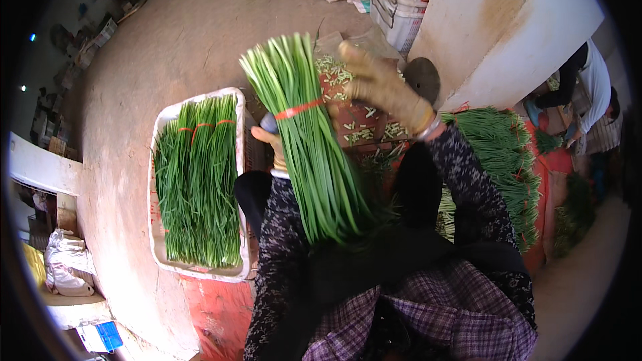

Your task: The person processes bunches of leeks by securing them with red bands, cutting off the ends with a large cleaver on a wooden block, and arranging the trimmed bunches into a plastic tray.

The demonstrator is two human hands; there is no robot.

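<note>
A bunch of garlic chives, bound by a red band, is held up in front of me with its pale cut ends pointing away. My left hand, in a tan glove, grips it from beneath; most of the fingers are hidden behind the stalks. To the right of the bunch, my gloved right hand is raised with its fingers apart, holding nothing and somewhat blurred. At my left, a white plastic crate contains several banded bunches of chives. Short trimmed stalk pieces lie scattered beyond my knees.
Many banded bunches are piled on red sheeting to my right. Stacked white crates stand by a pale wall panel ahead. A co-worker bends at far right. White sacks sit at far left.
</note>
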